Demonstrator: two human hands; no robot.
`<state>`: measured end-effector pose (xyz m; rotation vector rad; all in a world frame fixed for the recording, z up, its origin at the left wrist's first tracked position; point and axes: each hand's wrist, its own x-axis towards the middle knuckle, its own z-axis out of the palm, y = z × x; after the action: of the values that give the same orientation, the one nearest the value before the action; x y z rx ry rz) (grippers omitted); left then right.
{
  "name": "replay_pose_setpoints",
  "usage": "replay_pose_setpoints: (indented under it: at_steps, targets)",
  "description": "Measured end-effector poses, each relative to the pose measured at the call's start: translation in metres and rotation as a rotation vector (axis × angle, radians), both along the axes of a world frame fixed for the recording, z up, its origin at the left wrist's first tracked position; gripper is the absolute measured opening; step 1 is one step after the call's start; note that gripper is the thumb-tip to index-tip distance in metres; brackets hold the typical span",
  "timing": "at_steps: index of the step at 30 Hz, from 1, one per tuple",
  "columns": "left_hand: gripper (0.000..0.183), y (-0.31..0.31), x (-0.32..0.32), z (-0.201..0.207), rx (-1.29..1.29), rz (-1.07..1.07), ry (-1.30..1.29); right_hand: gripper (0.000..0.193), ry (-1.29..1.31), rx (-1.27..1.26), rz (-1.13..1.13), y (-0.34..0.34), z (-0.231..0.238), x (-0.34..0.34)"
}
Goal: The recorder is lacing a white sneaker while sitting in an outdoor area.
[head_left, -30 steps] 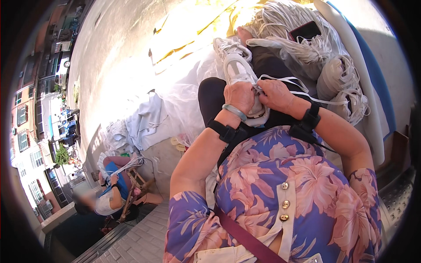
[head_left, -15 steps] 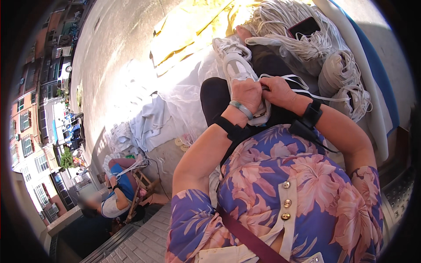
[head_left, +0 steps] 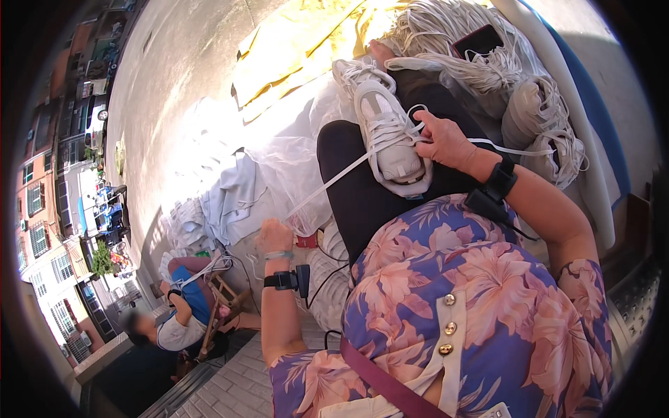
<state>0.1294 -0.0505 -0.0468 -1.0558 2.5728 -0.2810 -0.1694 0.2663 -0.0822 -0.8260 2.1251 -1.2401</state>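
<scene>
On my lap lies a light grey sneaker (head_left: 382, 115), its toe pointing away, with white laces crossing its tongue. My left hand (head_left: 275, 237) is closed at the lower left of it, drawing a white shoelace (head_left: 327, 184) out in a taut straight line from the shoe's side. At the shoe's right edge my right hand (head_left: 444, 141) is pinched near the upper eyelets, with white lace running out past it to the right. A thin dark loop (head_left: 419, 108) sticks up by its fingertips; what it belongs to is hidden.
A second sneaker (head_left: 359, 73) lies beyond. At right sit bundled white laces (head_left: 432, 31), a phone (head_left: 478, 42) and more grey shoes (head_left: 536, 115). White cloth and plastic (head_left: 233, 184) spread at left. Another person (head_left: 182, 324) sits at lower left.
My left hand has moved from the shoe out to the lower left, pulling the shoelace taut. My right hand stays beside the shoe, now with the shoe's laced front uncovered.
</scene>
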Motion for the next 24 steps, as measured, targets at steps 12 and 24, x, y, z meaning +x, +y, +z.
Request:
replay_pose_setpoints:
  at_steps: [12, 24]
  targets:
    - [0.018, 0.045, -0.062, -0.002, 0.169, -0.214, 0.411, 0.047, -0.116, -0.027, -0.007, -0.002, 0.0, -0.01]
    - [0.016, 0.127, -0.172, -0.006, 0.393, -0.623, 0.597, 0.011, -0.086, -0.121, -0.176, -0.016, -0.021, -0.011]
